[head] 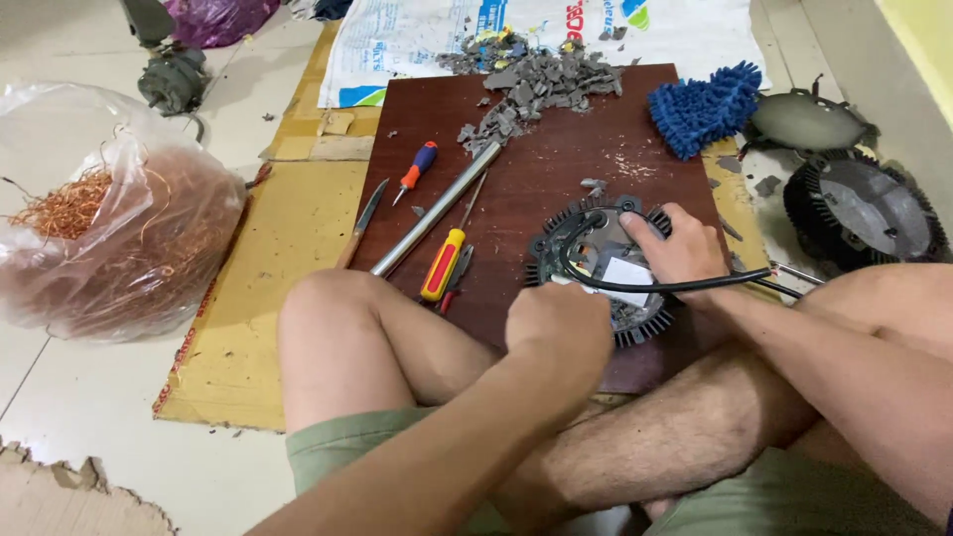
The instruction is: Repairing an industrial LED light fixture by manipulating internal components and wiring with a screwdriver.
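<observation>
You sit cross-legged on the floor with a dark board [556, 149] laid flat in front of your knees, so it serves as a hard bench over the yellow cardboard [268, 288] beneath it. On the near right part of the board lies a round finned housing [556, 238], flat and open side up, which puts its inside straight under your eyes. Your right hand [680, 248] presses down on its far right rim, fingers spread and curled over the edge, seemingly to keep it from sliding. A black cable [695, 286] runs out of the housing to the right, under that hand. Your left hand [561, 323] is closed in a fist over the near edge of the housing; I cannot tell what it grips, as the knuckles hide it.

To the far left a big clear bag [129, 248] of copper wire sits off the board, well apart. A second housing [859, 208] lies at the right, beside your right knee. A blue mop pad [705, 104] rests at the board's far right corner, and a heap of grey chips [536, 84] covers the far edge. Left of the housing lie a steel rod [437, 208], a yellow screwdriver [444, 265] and a smaller orange one [417, 169], all within your left hand's reach. Your raised left knee crowds the near left of the board.
</observation>
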